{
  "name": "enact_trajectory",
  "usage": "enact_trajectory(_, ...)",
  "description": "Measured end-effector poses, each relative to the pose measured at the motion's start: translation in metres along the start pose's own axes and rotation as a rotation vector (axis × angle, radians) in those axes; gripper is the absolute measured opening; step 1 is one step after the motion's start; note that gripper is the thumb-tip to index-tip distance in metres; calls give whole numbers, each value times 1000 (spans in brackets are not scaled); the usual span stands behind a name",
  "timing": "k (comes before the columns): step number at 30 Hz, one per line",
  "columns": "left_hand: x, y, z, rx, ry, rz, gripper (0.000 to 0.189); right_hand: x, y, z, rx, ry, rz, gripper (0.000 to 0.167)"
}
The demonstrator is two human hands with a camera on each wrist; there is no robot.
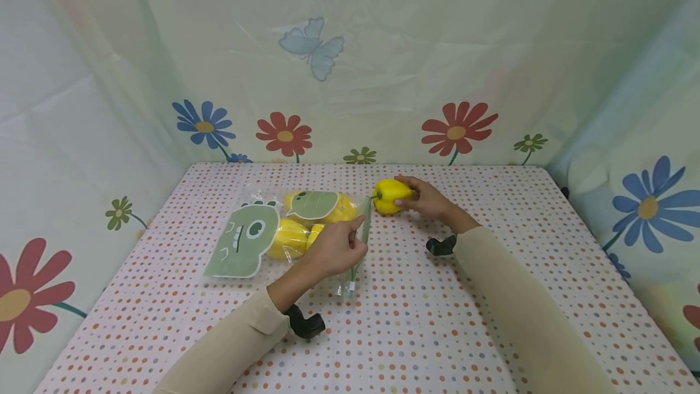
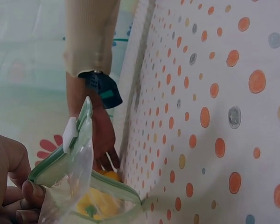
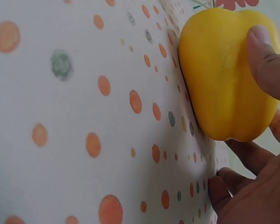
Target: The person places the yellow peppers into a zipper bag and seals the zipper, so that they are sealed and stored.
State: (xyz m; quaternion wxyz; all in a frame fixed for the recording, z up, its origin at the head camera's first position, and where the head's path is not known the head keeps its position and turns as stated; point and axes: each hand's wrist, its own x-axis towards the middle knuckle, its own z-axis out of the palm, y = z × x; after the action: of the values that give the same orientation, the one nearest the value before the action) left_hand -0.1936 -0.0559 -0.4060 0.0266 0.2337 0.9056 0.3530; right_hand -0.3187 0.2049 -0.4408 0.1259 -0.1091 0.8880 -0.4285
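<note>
A yellow bell pepper [image 1: 390, 195] lies on its side at the mouth of a clear zip bag, its green stem pointing at the opening. My right hand [image 1: 429, 199] holds it from the right, thumb on one side, as the right wrist view shows close up [image 3: 228, 79]. The zip bag [image 1: 240, 242], printed with a green monster face, lies flat with several yellow things inside. With thumb and fingers my left hand [image 1: 336, 248] pinches the green zip edge [image 2: 60, 161], and the mouth stands apart in the left wrist view. A white slider [image 2: 71, 134] sits on that zip.
A dotted cloth covers the table [image 1: 410, 333]. Curtains printed with flowers and a butterfly [image 1: 313, 47] stand behind it and at both sides. Dark wrist devices [image 1: 306, 323] are worn below both sleeves.
</note>
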Motion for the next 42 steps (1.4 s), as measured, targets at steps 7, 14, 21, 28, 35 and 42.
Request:
enact_trajectory(7,0,1,0,-3,2,-7,61,-3,-1,5,-49,46,11,77)
enact_trajectory(14,0,2,-1,2,7,6,60,-8,-1,10,-69,100,21,83)
enact_trajectory(21,0,2,-1,-2,0,3,60,-15,-4,15,-98,141,6,86)
enact_trajectory(28,0,2,-1,2,-3,3,61,-21,-6,17,-136,160,-60,81)
enact_trajectory(35,-1,1,0,-7,-7,-5,61,-29,-8,20,-101,178,-84,81)
enact_trajectory(42,0,1,1,-11,2,1,61,-41,-18,23,-57,218,-95,80)
